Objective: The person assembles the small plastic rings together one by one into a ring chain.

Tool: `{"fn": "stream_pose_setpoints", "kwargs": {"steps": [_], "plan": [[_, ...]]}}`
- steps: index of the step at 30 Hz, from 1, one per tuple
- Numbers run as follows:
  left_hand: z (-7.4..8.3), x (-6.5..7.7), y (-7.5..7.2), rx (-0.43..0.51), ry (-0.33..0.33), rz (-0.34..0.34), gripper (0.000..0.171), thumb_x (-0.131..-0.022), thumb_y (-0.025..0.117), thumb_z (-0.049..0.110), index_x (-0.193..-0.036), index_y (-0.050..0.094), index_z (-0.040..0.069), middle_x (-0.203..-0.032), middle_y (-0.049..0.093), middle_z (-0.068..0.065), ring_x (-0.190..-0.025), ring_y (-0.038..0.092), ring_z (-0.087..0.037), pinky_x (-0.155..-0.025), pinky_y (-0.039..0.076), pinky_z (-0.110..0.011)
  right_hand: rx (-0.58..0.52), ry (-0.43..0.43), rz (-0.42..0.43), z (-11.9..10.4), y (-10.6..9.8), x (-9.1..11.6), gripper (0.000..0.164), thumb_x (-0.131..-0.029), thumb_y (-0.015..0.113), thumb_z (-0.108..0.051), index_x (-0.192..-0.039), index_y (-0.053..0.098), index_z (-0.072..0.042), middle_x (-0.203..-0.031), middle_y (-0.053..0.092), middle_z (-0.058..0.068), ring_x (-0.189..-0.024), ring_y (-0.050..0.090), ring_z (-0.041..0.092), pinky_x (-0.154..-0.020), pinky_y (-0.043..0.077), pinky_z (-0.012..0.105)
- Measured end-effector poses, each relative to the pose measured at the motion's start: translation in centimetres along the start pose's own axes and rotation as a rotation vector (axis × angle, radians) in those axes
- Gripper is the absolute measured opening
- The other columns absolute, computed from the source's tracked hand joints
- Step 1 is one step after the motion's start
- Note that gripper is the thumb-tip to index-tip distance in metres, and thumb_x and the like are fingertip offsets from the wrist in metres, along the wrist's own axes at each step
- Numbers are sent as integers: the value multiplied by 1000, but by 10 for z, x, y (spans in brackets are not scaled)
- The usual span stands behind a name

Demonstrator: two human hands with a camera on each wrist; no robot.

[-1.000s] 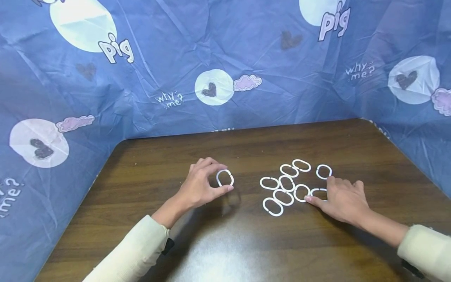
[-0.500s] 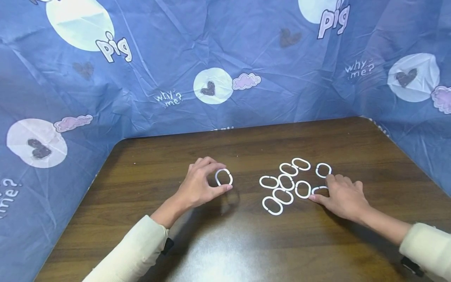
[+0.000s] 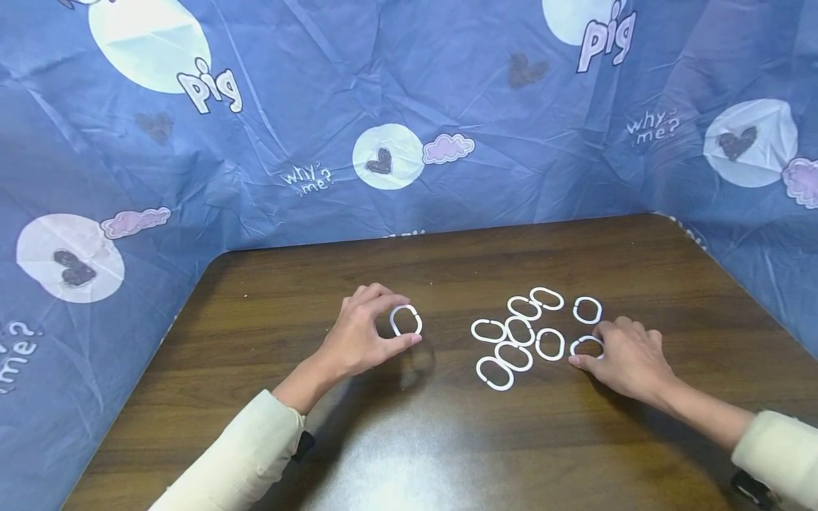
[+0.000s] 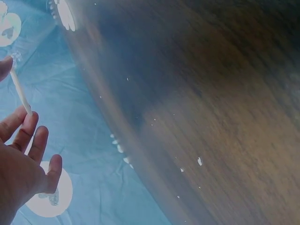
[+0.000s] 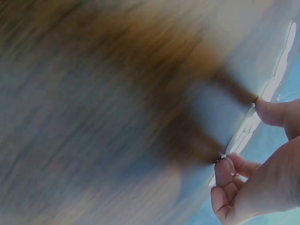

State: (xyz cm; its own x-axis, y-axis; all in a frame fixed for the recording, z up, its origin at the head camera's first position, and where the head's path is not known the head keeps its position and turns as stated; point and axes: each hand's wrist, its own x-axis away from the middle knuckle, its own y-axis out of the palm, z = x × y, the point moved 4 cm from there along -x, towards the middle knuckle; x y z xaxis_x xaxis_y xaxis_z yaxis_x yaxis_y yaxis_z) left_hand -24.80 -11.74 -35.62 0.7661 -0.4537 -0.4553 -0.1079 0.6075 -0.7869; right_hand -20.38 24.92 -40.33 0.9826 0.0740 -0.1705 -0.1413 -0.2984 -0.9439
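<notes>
My left hand (image 3: 361,333) holds a white oval curtain ring (image 3: 419,324) upright above the table, its rim between thumb and fingertips. In the left wrist view that curtain ring (image 4: 20,91) appears edge-on, with the other fingers spread below. At the right, my right hand (image 3: 633,358) pinches another white curtain ring (image 3: 583,339) at the tabletop, thumb at the near side and fingers at the far side. The hand covers its right end. The right wrist view shows the thumb (image 5: 269,111) and curled fingers at the ends of that ring, seen nearly edge-on.
Several more white rings lie flat in a touching cluster (image 3: 520,344) left of my right hand. One separate ring (image 3: 587,298) lies just beyond the fingertips. The brown wooden table (image 3: 307,277) backs onto a blue printed cloth (image 3: 486,85).
My right hand has shifted slightly right, drawing its ring away from the neighbouring ring in the cluster. The left hand keeps its ring in nearly the same place.
</notes>
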Motion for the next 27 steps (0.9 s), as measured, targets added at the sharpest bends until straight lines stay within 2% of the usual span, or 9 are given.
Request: {"fn": "stream_pose_setpoints", "kwargs": {"steps": [8, 11, 14, 19, 24, 27], "plan": [[1, 0, -2, 8, 7, 8, 51, -70, 84, 39, -112, 69, 13, -102, 62, 0, -100, 52, -17, -83, 36, -39, 17, -34, 33, 2, -3, -2, 52, -70, 80, -46, -87, 61, -1, -77, 54, 9, -78, 53, 35, -69, 32, 54], [2, -1, -2, 9, 5, 10, 51, -70, 84, 40, -112, 69, 13, -102, 62, 1, -100, 51, -16, -83, 36, -38, 28, -63, 73, 2, -4, -2, 51, -69, 80, -47, -86, 61, -3, -75, 55, 7, -76, 54, 31, -67, 32, 51], [2, -1, -2, 14, 4, 10, 51, -70, 83, 40, -112, 70, 13, -102, 62, 1, -100, 51, -16, -84, 36, -38, 16, -95, 126, 1, -8, -4, 51, -69, 80, -46, -89, 62, -2, -80, 59, 10, -80, 55, 33, -66, 33, 51], [4, -1, -2, 16, 3, 9, 51, -70, 83, 39, -112, 69, 13, -101, 62, 1, -100, 52, -16, -85, 37, -39, -86, -151, 212, -3, -20, -9, 51, -71, 80, -35, -101, 63, 2, -98, 62, 20, -95, 54, 37, -72, 34, 52], [7, -2, -1, 23, 6, 2, 51, -71, 83, 39, -112, 69, 13, -101, 61, 0, -99, 51, -16, -85, 37, -39, -211, -188, 258, -10, -33, -15, 46, -71, 81, -26, -103, 62, 0, -96, 60, 16, -93, 51, 31, -76, 32, 48], [8, -3, 1, 27, 12, 0, 51, -71, 83, 40, -112, 69, 13, -101, 61, 0, -99, 51, -16, -85, 37, -39, -272, -207, 270, -15, -40, -19, 44, -72, 82, -23, -103, 62, -1, -94, 59, 13, -90, 50, 26, -76, 33, 41]]}}
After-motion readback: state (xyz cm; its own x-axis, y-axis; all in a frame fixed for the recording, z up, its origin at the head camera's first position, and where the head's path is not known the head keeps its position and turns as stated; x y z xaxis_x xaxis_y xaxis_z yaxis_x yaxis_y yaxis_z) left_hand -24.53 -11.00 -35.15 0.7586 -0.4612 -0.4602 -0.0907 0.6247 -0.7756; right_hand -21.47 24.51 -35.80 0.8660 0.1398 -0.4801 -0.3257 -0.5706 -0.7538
